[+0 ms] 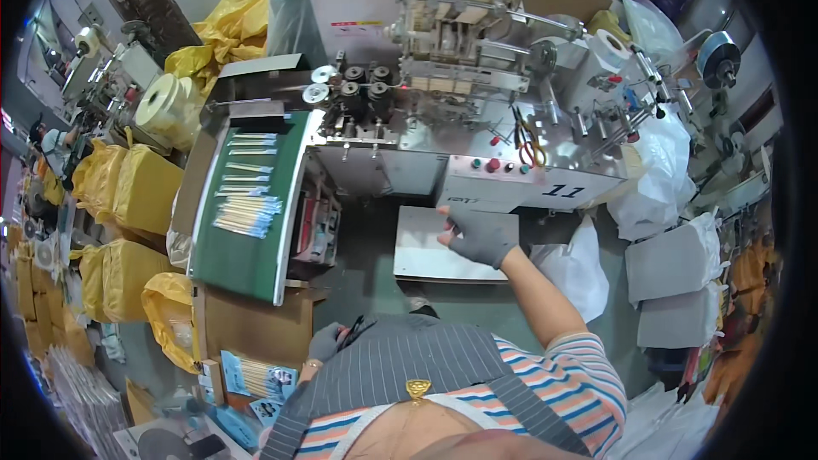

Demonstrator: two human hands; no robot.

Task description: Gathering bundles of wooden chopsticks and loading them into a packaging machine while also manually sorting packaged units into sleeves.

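Note:
My right hand [481,237], in a grey fingerless glove, reaches forward with fingers apart and nothing visible between them. It hovers above a white board [417,243], just below the machine's front button panel [494,167]. Down by my striped apron [400,358] is my left hand [325,343], also gloved; its fingers are mostly hidden, beside a black object [354,332] I cannot make out. Ahead on the left, a green conveyor belt [234,260] carries several wrapped wooden sticks [249,206], spaced out at the far end and bunched closer to me.
The packaging machine [464,77] spans the front, with pliers [530,140] on its metal top. Yellow sacks [149,187] stack at left. A cardboard box [256,324] and packets of sticks [256,375] sit near my left. White bags [571,277] and wrapped blocks [677,260] stand right.

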